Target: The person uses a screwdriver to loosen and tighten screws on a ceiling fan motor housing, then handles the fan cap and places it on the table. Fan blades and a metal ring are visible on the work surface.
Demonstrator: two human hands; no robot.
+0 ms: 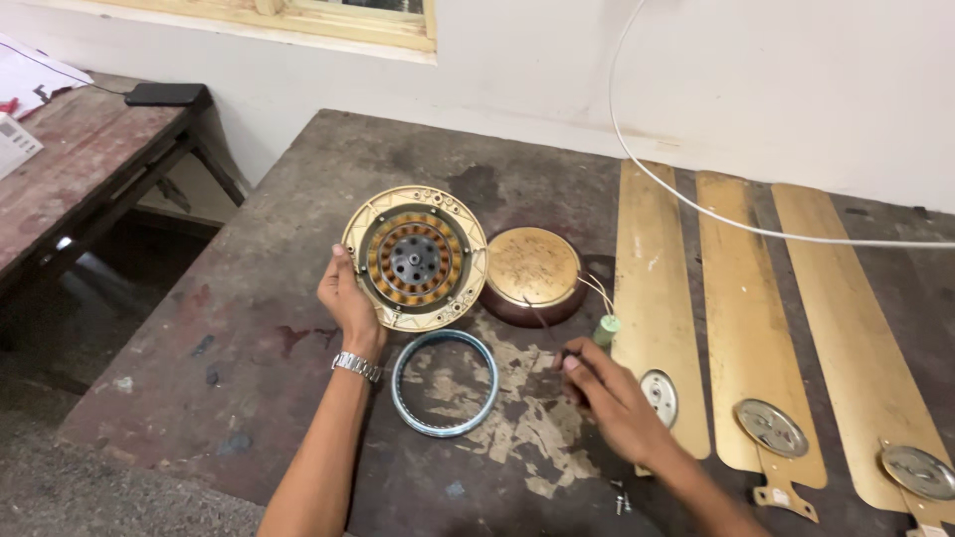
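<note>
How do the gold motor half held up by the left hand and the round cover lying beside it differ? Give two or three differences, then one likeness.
The motor half is tilted up on edge, gripped by the left hand; the round cover lies flat on the table, untouched. The motor half shows copper windings and a grey hub; the cover shows a plain gold face with a dark brown rim. The motor half looks wider. Both are round and gold.

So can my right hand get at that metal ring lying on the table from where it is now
Probably yes. The right hand sits just beside the metal ring, with only bare table between them. It does pinch a thin wire, which might hinder a grab.
</note>
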